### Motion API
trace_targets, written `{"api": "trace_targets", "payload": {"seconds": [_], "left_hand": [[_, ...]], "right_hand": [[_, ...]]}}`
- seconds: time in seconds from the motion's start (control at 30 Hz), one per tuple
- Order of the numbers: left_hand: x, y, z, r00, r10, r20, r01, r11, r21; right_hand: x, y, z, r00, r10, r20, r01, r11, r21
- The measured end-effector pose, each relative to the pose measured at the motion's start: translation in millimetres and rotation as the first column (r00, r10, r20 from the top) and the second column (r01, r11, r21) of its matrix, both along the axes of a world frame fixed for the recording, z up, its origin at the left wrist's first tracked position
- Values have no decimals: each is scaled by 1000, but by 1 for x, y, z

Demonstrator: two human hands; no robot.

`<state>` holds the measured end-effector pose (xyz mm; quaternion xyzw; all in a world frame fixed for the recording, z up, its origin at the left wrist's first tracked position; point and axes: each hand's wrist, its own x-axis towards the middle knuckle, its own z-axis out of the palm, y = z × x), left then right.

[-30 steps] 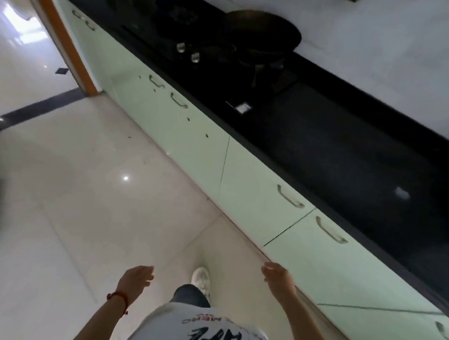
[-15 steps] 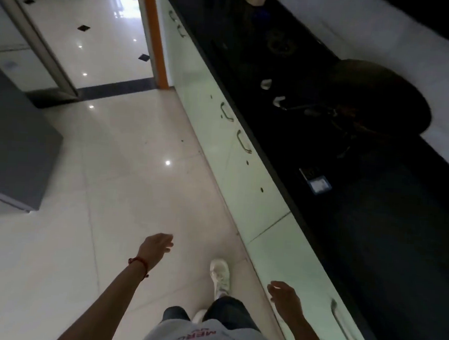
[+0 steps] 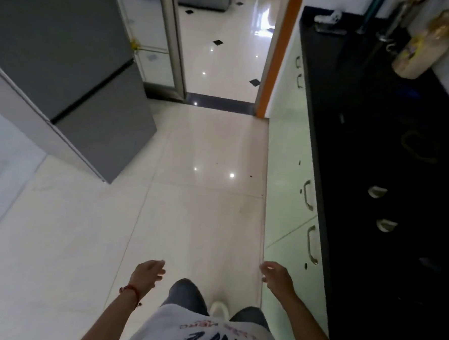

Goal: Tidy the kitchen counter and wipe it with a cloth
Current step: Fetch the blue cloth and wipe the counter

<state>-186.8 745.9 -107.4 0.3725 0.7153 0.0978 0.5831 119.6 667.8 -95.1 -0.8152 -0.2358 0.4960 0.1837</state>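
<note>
Two hands, left hand (image 3: 147, 271) and right hand (image 3: 274, 275), hang loose-fingered, holding nothing, beside the black counter (image 3: 371, 152); four cabinet handles (image 3: 308, 194) show.

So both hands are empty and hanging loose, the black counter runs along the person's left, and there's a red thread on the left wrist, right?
Not quite. In the head view the black counter runs along the person's right, not left. The rest holds: left hand and right hand are empty and loose, and a red thread circles the left wrist.
</note>
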Motion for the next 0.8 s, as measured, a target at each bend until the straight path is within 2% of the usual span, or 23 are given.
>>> {"api": "trace_targets", "payload": {"seconds": [0.2, 0.3, 0.5, 0.8], "left_hand": [[7, 73, -16, 991, 134, -14, -135, 990, -39], [16, 134, -24, 991, 137, -1, -137, 990, -37], [43, 294, -12, 998, 66, 15, -65, 998, -20], [110, 519, 19, 993, -110, 43, 105, 989, 102]], "right_hand": [[29, 122, -8, 999, 38, 15, -39, 996, 79], [42, 181, -23, 1000, -18, 20, 16, 997, 77], [65, 282, -28, 996, -85, 14, 85, 996, 25], [101, 412, -32, 984, -175, 30, 176, 984, -31]]}}
